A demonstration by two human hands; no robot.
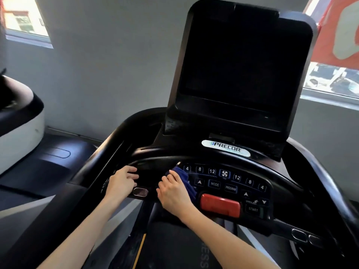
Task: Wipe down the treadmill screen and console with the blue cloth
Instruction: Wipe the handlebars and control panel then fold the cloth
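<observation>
blue cloth: bunched, lying on the l. end of the console keypad, approx. 6 o'clock of frame ctr. it covers the keypad's l. edge; its top fold touches the "4" key at the keypad's 10 o'clock cnr.

right hand: on top of the cloth, fingers bent over it and gripping it against the panel. forearm enters from 5 o'clock.

left hand: at 9 o'clock of the right hand, apart from the cloth. fingers curled over the front handlebar, holding it. metal grip sensor sits just beside the hand at its 4 o'clock.

keypad layout: fan key top ctr., flanked by 4/8/12 keys each side. mode key and program key below it. red stop button at 3 o'clock of the right hand, just beside the cloth. start key at 3 o'clock of the stop button.

precor badge: 12 o'clock of the keypad.

treadmill screen: upright above the badge, dark, unlit, well apart from both hands.

treadmill belt: 6 o'clock, under the forearms.

surroundings: second machine at 9 o'clock. windows at 10 o'clock and 2 o'clock. grey wall behind.
</observation>
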